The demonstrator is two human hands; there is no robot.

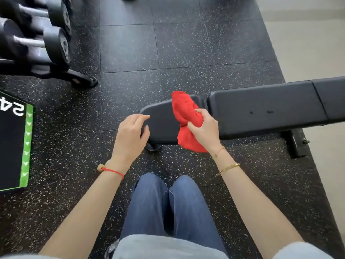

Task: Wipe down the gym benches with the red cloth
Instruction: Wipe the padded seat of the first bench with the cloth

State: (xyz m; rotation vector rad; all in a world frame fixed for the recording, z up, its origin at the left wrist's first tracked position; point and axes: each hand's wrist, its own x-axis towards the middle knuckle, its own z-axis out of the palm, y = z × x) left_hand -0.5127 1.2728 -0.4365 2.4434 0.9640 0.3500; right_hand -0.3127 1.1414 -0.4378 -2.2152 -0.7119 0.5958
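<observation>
since the red cloth [183,113] looks soft and light, bunching it mid-way suits it; the right hand [205,130] is clenched round its middle, over the bench [265,107] seat's near edge, while the left hand [130,135] rests loosely spread at the seat's left end.

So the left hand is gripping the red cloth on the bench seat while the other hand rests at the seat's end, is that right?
Not quite. The head view shows the right hand gripping the red cloth, bunched over the bench seat. The left hand holds nothing; it is the one at the seat's rounded end, fingers curled at the edge. The rest stands.
</observation>
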